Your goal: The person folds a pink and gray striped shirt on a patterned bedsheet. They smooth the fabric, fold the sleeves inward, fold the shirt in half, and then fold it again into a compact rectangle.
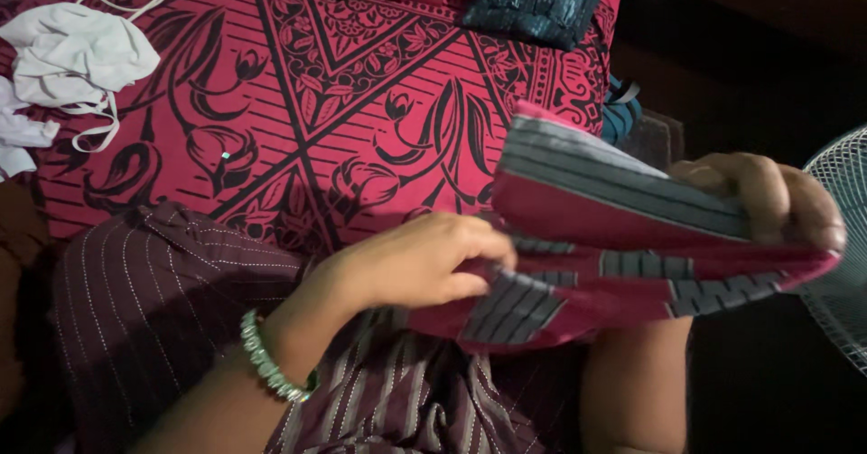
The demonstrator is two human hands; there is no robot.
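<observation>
I have my left hand pinching the near edge of a folded red-and-grey striped cloth, and my right hand closed over its far end, keeping it taut above my lap, beside the patterned bedspread.

My left hand and right hand hold a folded pink-and-grey striped cloth above the red patterned bedsheet.

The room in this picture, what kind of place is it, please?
Probably a home, perhaps a bedroom: a red patterned bedsheet covers the surface, loose clothes such as a white garment lie on it, and a standing fan is at the right edge.
</observation>
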